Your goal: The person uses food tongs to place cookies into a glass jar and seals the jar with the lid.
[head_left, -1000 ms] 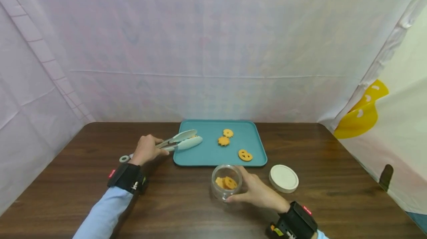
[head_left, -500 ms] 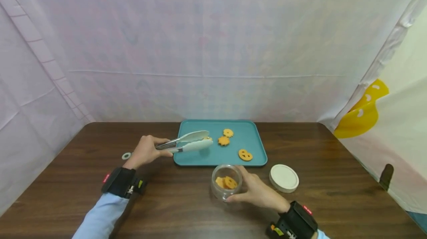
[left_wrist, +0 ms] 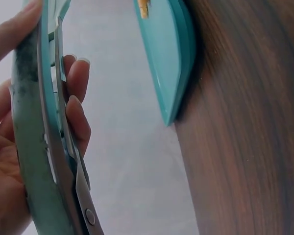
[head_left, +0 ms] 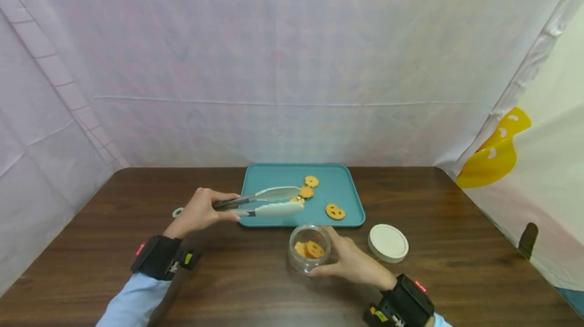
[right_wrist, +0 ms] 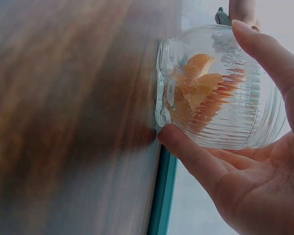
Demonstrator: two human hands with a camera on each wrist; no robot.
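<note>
My left hand (head_left: 201,211) grips a pair of tongs (head_left: 278,209) with pale green tips. A small pale yellow cracker (head_left: 297,200) sits between those tips, over the tray. In the left wrist view, fingers wrap the handles of the tongs (left_wrist: 32,127). My right hand (head_left: 349,258) holds a clear glass jar (head_left: 295,261) upright on the table, thumb and fingers on either side. Several crackers (right_wrist: 198,93) show through the ribbed glass in the right wrist view. On the blue-green tray (head_left: 264,177) lie a pretzel-shaped cracker (head_left: 335,212) and two scalloped ones, a darker cracker (head_left: 306,192) and a paler cracker (head_left: 312,181).
A round white lid (head_left: 388,243) lies flat to the right of the jar. The brown wooden table (head_left: 237,286) meets a pale cloth (head_left: 274,88) behind the tray. Yellow material (head_left: 493,159) hangs at the far right.
My left hand has moved the tongs rightward over the tray, the pale cracker travelling between their tips. The right hand and jar have stayed in place.
</note>
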